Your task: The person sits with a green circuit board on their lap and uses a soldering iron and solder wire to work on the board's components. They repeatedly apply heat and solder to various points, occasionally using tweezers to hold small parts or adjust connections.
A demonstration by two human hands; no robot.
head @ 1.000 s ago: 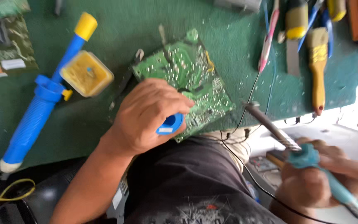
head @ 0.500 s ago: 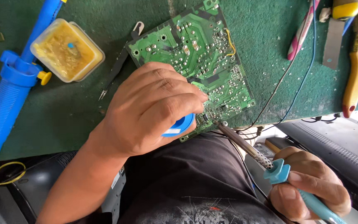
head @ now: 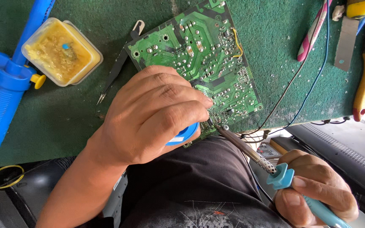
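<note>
**Board, iron and solder spool**

I see a green circuit board (head: 199, 63) lying solder-side up on the green mat, tilted. A teal-handled soldering iron (head: 250, 152) slants up, its tip touching the board's near edge. A blue solder spool (head: 185, 135) sits just beside that edge.

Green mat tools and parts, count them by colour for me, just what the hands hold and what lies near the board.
Green: 1, circuit board
Blue: 3, solder spool in left hand, soldering iron in right hand, desoldering pump
Yellow: 1, flux tub
Black: 1, tweezers
Total: 6
</note>
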